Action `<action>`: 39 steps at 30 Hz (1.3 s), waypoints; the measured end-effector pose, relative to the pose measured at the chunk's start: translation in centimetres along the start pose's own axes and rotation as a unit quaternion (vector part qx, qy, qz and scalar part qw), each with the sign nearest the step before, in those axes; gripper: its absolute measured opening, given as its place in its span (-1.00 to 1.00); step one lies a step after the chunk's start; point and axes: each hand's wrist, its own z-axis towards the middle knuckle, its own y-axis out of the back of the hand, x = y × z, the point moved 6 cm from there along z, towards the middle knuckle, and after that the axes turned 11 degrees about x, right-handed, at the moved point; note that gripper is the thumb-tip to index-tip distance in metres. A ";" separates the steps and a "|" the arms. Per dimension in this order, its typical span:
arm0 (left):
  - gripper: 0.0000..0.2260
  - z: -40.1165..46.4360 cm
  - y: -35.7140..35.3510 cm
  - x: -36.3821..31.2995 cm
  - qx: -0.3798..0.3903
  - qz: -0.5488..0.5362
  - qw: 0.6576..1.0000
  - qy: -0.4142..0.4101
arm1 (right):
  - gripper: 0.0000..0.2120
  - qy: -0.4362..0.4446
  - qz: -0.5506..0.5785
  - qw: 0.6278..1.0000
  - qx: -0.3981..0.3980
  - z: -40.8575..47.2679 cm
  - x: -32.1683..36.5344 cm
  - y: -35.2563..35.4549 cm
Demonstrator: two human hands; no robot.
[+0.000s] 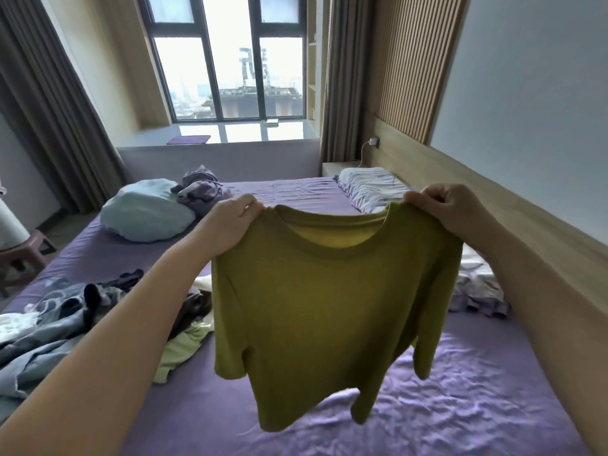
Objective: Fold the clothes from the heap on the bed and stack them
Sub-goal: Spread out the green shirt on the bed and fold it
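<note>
No readable writing shows on any garment; large letters on a building through the window (227, 60) are too blurred to make out. The left hand (234, 222) and the right hand (450, 209) are held well apart, each pinching one shoulder of an olive-green T-shirt (329, 297), fingers curled over the cloth at the seam. The shirt hangs open and flat in the air above the near half of the bed (460, 406), its hem clear of the purple sheet, both short sleeves drooping. The heap of clothes (75, 317) lies along the bed's left edge, grey-blue and black pieces tangled, with a pale green garment (184, 350) spilling toward the middle. A pale blue pillow (144, 215) sits toward the far left corner, a crumpled purple bundle (200, 189) touching it. A striped pillow (368, 189) rests at the far right corner against the headboard, and more rumpled cloth (477, 287) lies along the right edge. The near right part of the sheet is bare, wrinkled fabric.
</note>
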 end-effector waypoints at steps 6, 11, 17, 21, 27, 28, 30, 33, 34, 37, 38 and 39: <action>-0.76 -1.1 -9.2 5.3 0.087 0.003 0.989 0.116 | -0.76 -0.076 0.050 0.983 0.158 -1.0 -6.0 -7.4; -0.73 -1.9 -16.8 10.4 0.144 0.005 0.972 0.186 | -0.93 -0.148 0.040 0.954 0.257 -2.1 -13.5 -14.5; -0.69 -2.9 -25.3 15.1 0.252 -0.083 0.922 0.282 | -0.98 -0.197 -0.027 0.931 0.306 -3.5 -22.3 -21.7; -0.79 -2.0 -29.7 17.7 0.306 -0.034 0.906 0.290 | -0.86 -0.232 -0.054 0.916 0.322 -2.0 -27.0 -24.3; -0.87 2.1 -33.5 21.3 0.255 -0.043 0.905 0.338 | -0.84 -0.248 -0.013 0.913 0.322 2.4 -32.1 -28.8; -0.87 3.0 -34.1 22.0 0.249 -0.049 0.906 0.338 | -0.84 -0.254 -0.003 0.918 0.305 3.1 -32.9 -29.5; -0.87 4.6 -35.2 23.4 0.243 -0.048 0.908 0.338 | -0.84 -0.263 0.008 0.923 0.282 4.5 -34.3 -31.1; -0.84 7.3 -36.2 25.6 0.219 -0.034 0.914 0.339 | -0.83 -0.269 0.026 0.924 0.271 6.7 -36.1 -33.3; -0.82 8.1 -36.3 26.3 0.204 -0.031 0.916 0.344 | -0.83 -0.268 0.035 0.927 0.261 7.5 -36.6 -33.8; -0.80 10.3 -37.0 28.9 0.146 -0.039 0.909 0.388 | -0.83 -0.277 0.070 0.931 0.227 9.9 -38.1 -35.2; -0.79 10.9 -37.5 29.7 0.135 -0.036 0.905 0.403 | -0.79 -0.278 0.078 0.929 0.231 10.3 -38.6 -35.9; -0.77 11.2 -38.3 30.5 0.134 -0.022 0.901 0.413 | -0.74 -0.279 0.082 0.925 0.243 10.5 -39.2 -36.6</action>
